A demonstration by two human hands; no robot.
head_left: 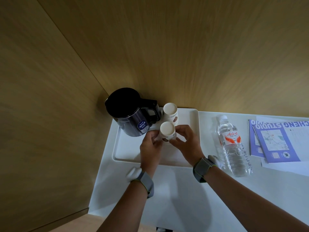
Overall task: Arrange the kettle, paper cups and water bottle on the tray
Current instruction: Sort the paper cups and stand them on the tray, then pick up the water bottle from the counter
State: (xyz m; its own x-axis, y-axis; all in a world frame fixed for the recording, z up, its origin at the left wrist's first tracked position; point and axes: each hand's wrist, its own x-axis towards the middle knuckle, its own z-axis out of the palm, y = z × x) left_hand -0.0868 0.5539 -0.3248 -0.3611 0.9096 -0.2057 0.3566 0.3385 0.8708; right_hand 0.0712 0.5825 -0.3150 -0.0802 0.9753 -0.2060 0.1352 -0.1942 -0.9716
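A dark kettle (129,113) stands at the back left corner of the white tray (189,118). Beside its handle sits one upside-down paper cup (170,112) on the tray. A second upside-down paper cup (167,131) is in front of it, held between both hands: my left hand (151,144) grips its left side and my right hand (185,143) grips its right side. A clear water bottle (231,144) with a red and white label lies on the white table, right of the tray.
Purple and white brochures (274,141) lie on sheets of paper at the table's right end. Wooden wall panels close in the back and left. The white table (167,190) extends toward me, and its left edge drops off to the floor.
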